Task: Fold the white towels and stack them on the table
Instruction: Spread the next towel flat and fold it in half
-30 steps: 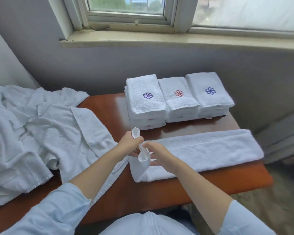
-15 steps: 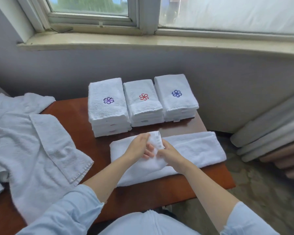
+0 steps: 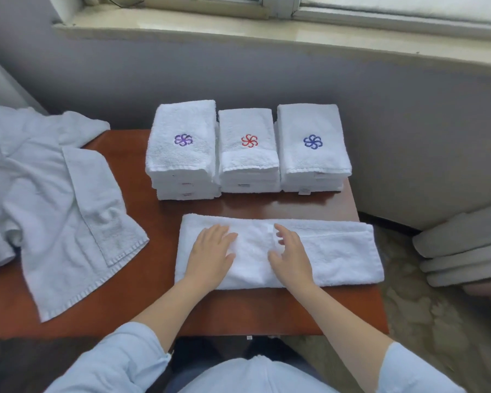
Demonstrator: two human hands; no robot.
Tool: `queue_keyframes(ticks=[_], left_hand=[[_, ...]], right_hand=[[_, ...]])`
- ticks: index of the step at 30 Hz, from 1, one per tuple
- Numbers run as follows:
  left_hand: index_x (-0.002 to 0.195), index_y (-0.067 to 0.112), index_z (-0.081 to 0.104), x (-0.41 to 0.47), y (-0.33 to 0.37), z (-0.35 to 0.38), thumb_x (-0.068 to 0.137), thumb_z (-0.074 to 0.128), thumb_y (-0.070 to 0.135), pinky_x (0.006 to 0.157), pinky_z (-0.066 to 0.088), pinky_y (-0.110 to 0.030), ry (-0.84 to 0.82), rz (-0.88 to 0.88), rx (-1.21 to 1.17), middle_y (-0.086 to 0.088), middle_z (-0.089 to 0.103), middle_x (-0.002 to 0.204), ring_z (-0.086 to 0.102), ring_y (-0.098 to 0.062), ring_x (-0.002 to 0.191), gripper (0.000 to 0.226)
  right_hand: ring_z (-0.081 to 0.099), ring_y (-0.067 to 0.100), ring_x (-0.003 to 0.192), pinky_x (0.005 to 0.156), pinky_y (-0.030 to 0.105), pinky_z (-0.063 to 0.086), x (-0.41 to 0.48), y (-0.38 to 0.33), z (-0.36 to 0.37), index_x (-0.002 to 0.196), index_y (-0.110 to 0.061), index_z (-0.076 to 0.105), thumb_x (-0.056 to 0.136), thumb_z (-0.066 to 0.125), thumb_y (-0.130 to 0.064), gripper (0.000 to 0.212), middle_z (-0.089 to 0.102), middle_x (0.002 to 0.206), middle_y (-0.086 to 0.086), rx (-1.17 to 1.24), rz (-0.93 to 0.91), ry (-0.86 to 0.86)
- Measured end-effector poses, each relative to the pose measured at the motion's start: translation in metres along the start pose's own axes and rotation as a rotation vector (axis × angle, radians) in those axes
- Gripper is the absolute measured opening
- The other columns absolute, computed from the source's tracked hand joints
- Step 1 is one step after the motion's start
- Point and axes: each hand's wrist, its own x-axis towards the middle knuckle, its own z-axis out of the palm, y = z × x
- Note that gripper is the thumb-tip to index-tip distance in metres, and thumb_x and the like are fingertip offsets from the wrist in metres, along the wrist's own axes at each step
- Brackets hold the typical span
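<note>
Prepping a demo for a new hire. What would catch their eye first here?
Three stacks of folded white towels line the far edge of the red-brown table, showing a purple emblem, a red emblem and a blue emblem from left to right. In front, the left hand and right hand rest on a long half-folded towel. A rumpled heap of unfolded towels spills over the table's left end.
</note>
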Motion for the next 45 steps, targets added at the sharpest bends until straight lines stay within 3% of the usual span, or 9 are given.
queue_keyframes(ticks=[2, 6, 10, 14, 20, 27, 32, 39, 45], left_hand=[[0.153, 0.029, 0.028, -0.001, -0.004, 0.008, 0.102, 0.038, 0.044, 0.122, -0.003, -0.041, -0.051, -0.021, 0.087, 0.002, 0.017, 0.163, 0.008, -0.019, 0.152, 0.053], [0.157, 0.034, 0.011, 0.001, -0.008, 0.02, 0.101, 0.026, 0.057, 0.117, -0.014, -0.053, -0.085, -0.052, 0.185, 0.002, -0.001, 0.166, -0.008, -0.023, 0.152, 0.062], [0.15, 0.044, -0.014, 0.006, -0.018, 0.027, 0.089, 0.015, 0.075, 0.111, -0.019, -0.061, -0.117, -0.093, 0.159, 0.008, -0.023, 0.161, -0.024, -0.026, 0.148, 0.074], [0.144, 0.047, -0.027, 0.008, -0.032, 0.026, 0.071, 0.016, 0.094, 0.113, -0.018, -0.063, -0.186, -0.025, 0.077, 0.01, -0.038, 0.155, -0.038, -0.026, 0.142, 0.097], [0.143, 0.044, -0.034, 0.017, -0.039, 0.016, 0.057, 0.042, 0.098, 0.108, -0.025, -0.064, -0.367, 0.055, 0.056, 0.007, -0.052, 0.146, -0.052, -0.03, 0.131, 0.127], [0.144, 0.039, -0.036, 0.025, -0.044, -0.01, 0.06, 0.076, 0.073, 0.111, -0.015, -0.067, -0.61, 0.108, 0.162, 0.001, -0.051, 0.146, -0.046, -0.036, 0.134, 0.144], [0.156, 0.034, -0.003, 0.035, -0.025, -0.027, 0.07, 0.05, 0.087, 0.114, -0.01, -0.063, -0.527, 0.087, 0.093, -0.003, -0.016, 0.164, -0.019, -0.032, 0.149, 0.114], [0.157, 0.028, 0.012, 0.057, 0.038, -0.03, 0.092, 0.045, 0.064, 0.12, -0.006, -0.052, -0.44, 0.424, 0.096, -0.003, 0.0, 0.165, -0.007, -0.022, 0.152, 0.081], [0.156, 0.025, 0.02, 0.082, 0.096, -0.024, 0.094, 0.05, 0.056, 0.122, 0.007, -0.046, -0.44, 0.555, 0.108, -0.006, 0.013, 0.163, 0.006, -0.024, 0.151, 0.076]], right_hand=[[0.047, 0.01, 0.123, 0.095, 0.03, 0.047, 0.0, -0.002, 0.007, 0.136, -0.024, 0.052, 0.089, 0.06, -0.016, 0.049, 0.052, 0.134, -0.008, -0.14, -0.255, 0.036], [0.014, 0.019, 0.151, 0.121, 0.038, 0.009, 0.011, -0.001, 0.022, 0.15, -0.015, 0.036, 0.098, 0.049, -0.028, 0.055, 0.029, 0.159, 0.002, -0.422, -0.421, -0.317], [-0.025, 0.011, 0.148, 0.121, 0.044, -0.014, 0.032, 0.016, 0.022, 0.158, -0.028, -0.005, 0.102, 0.03, -0.051, 0.07, -0.02, 0.163, -0.006, -0.645, -0.377, -0.448], [-0.035, 0.011, 0.143, 0.118, 0.044, -0.021, 0.041, 0.027, 0.022, 0.154, -0.036, -0.014, 0.095, 0.031, -0.067, 0.08, -0.031, 0.158, -0.011, -0.706, -0.436, -0.44], [-0.046, 0.014, 0.136, 0.111, 0.034, -0.027, 0.057, 0.023, 0.011, 0.151, -0.042, -0.021, 0.062, 0.063, -0.084, 0.129, -0.042, 0.153, -0.014, -0.69, -0.353, -0.529], [-0.039, 0.023, 0.141, 0.119, 0.046, -0.017, 0.042, 0.003, 0.015, 0.152, -0.037, -0.022, 0.059, 0.077, -0.066, 0.14, -0.041, 0.154, -0.006, -0.779, -0.199, -0.532], [-0.018, 0.02, 0.15, 0.122, 0.045, -0.008, -0.003, 0.005, 0.013, 0.157, -0.032, -0.004, 0.086, 0.061, -0.052, 0.099, -0.018, 0.164, -0.002, -0.616, -0.036, -0.308], [0.009, 0.014, 0.151, 0.123, 0.041, 0.011, -0.043, 0.023, -0.024, 0.157, -0.024, 0.017, 0.096, 0.051, -0.043, 0.072, 0.01, 0.165, -0.003, -0.367, 0.267, -0.148], [0.041, 0.02, 0.134, 0.1, 0.041, 0.044, -0.066, 0.049, -0.057, 0.146, -0.024, 0.038, 0.094, 0.049, -0.039, 0.056, 0.042, 0.148, -0.002, -0.295, 0.452, 0.015]])
